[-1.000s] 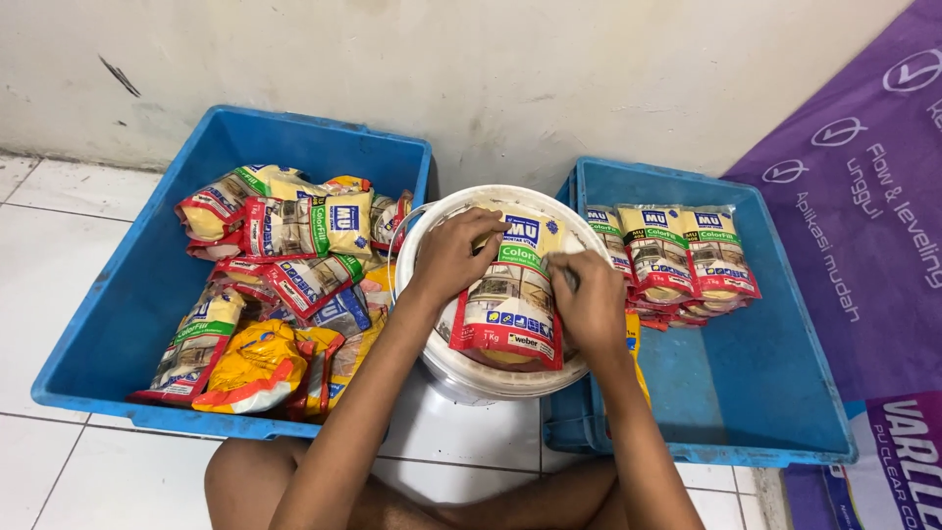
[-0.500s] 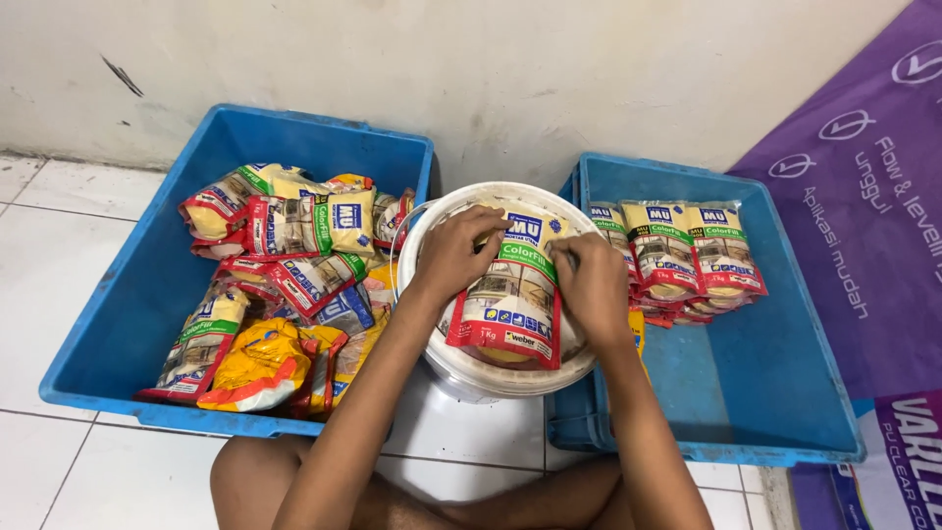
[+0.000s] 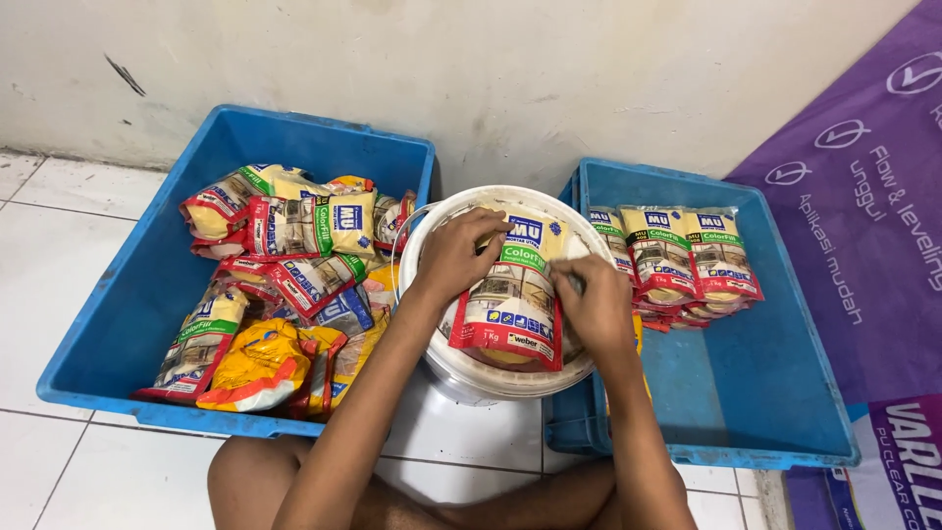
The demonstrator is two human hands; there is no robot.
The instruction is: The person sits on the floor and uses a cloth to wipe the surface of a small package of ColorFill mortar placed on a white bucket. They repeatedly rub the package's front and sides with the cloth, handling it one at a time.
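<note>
Blue plastic crates are set on the white tiled floor (image 3: pixel 59 265) on either side of a white bucket (image 3: pixel 491 378), against a pale wall. The left crate (image 3: pixel 108 324) is seen loosely heaped with red, yellow and green pouches (image 3: pixel 294 231), lying at all angles. In the right crate (image 3: pixel 775 393) a neat stack of pouches (image 3: pixel 677 260) has been laid in a row along the far end; the near part of that crate is bare.

Progress, as judged from the layout: a smaller share appears sorted into the right crate, while the larger share remains unsorted on the left. One pouch (image 3: pixel 510 304) is currently in hand, lying flat across the mouth of the bucket.

Left hand (image 3: pixel 456 255): fingers curled and pressed down on the upper left part of the pouch; contact is clear, a flattening hold rather than a lift. Right hand (image 3: pixel 594 304): fingers drawn together and closed over the right edge of the same pouch, gripping it. Whether the thumb is under the edge cannot be told.

A purple printed banner (image 3: pixel 863 196) is noted at the right. The person's bare legs (image 3: pixel 294 491) are seen at the bottom edge.
</note>
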